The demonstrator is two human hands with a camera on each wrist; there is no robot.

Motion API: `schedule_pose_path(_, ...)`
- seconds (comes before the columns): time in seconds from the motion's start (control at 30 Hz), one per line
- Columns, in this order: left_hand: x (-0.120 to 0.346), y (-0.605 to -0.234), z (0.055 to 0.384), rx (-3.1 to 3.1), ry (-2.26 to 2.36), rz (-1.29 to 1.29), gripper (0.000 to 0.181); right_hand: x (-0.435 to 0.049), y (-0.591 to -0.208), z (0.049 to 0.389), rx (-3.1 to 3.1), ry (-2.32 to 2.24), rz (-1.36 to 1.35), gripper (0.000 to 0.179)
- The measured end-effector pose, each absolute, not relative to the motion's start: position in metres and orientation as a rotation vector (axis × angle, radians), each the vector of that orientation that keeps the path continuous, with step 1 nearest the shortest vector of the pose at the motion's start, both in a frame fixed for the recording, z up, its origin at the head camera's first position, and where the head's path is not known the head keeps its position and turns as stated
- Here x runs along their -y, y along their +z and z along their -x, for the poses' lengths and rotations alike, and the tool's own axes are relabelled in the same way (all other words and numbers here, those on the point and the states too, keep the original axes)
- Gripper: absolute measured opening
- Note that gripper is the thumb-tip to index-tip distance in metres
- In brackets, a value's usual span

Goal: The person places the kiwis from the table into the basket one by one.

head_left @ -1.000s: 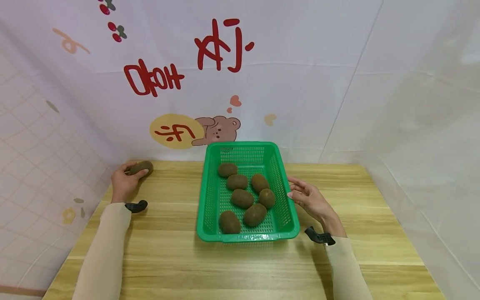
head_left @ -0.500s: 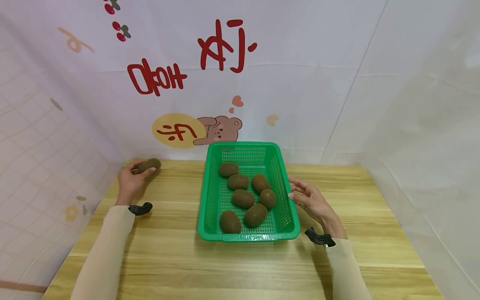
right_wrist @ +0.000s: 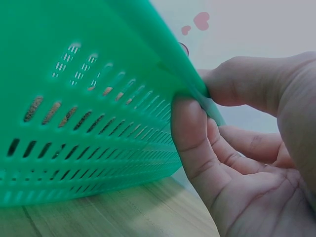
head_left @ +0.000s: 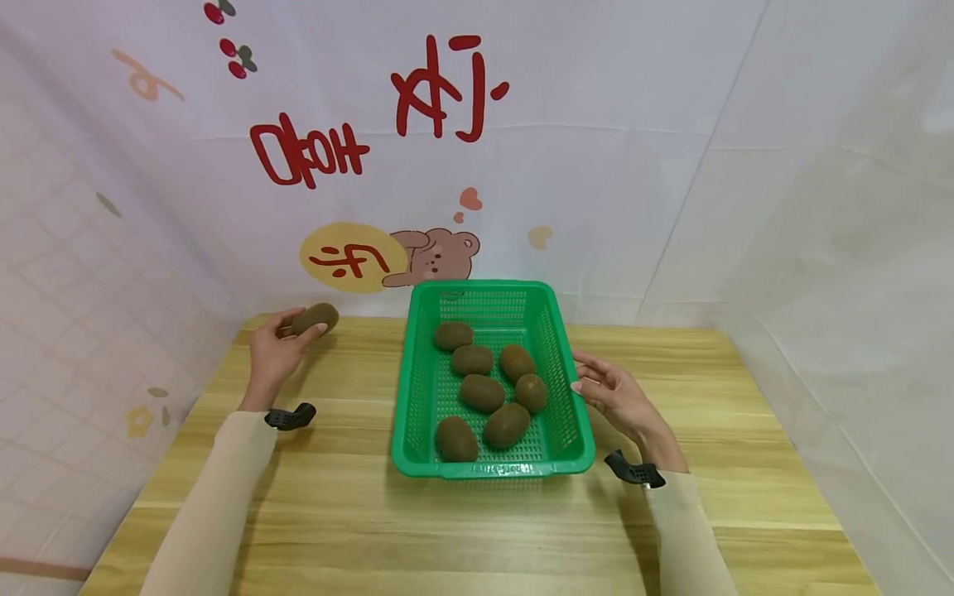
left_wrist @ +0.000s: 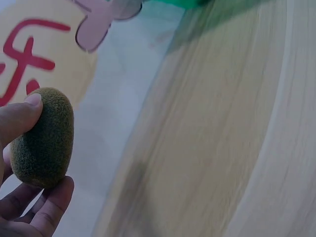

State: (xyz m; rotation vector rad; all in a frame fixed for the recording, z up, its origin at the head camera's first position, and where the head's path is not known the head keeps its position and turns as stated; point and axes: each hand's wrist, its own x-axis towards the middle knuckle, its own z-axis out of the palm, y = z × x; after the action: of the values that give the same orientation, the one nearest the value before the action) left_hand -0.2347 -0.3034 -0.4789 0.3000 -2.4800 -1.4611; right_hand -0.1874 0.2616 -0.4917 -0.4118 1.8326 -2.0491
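Note:
My left hand (head_left: 276, 352) pinches a fuzzy brown kiwi (head_left: 316, 318) between thumb and fingers, at the back left over the table. In the left wrist view the kiwi (left_wrist: 45, 138) stands upright, with the thumb on its upper end and fingertips at its lower end. A green plastic basket (head_left: 402, 397) with slotted walls sits mid-table and contains several kiwis (head_left: 482, 393). My right hand (head_left: 622, 401) pinches the basket's right rim; in the right wrist view the thumb is over the rim (right_wrist: 190, 74) and the fingers are under it against the outer wall.
The wooden table (head_left: 358, 530) meets a white printed cloth backdrop (head_left: 596, 190) close behind the basket. Another cloth wall (head_left: 82, 348) borders the left side, and a plain one (head_left: 842, 348) the right.
My left hand has moved rightward and slightly up with the kiwi, closer to the basket. The right hand and the basket stay in place.

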Motion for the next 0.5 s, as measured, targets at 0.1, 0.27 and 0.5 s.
schedule_pose_path(0.1,0.297,-0.475,0.232,2.465,-1.472,-0.281,0.064,-0.261,-0.491,0.188,-1.838,-2.044,0.417,0.068)
schedule_pose_path(0.27,0.287,-0.467,0.227,2.447,-1.510,-0.261,0.065,-0.260,-0.490,0.187,-1.831,-2.044,0.415,0.069)
schedule_pose_path(0.5,0.274,-0.455,0.218,2.447,-1.520,-0.191,0.066,-0.261,-0.491,0.189,-1.852,-2.030,0.412,0.068)
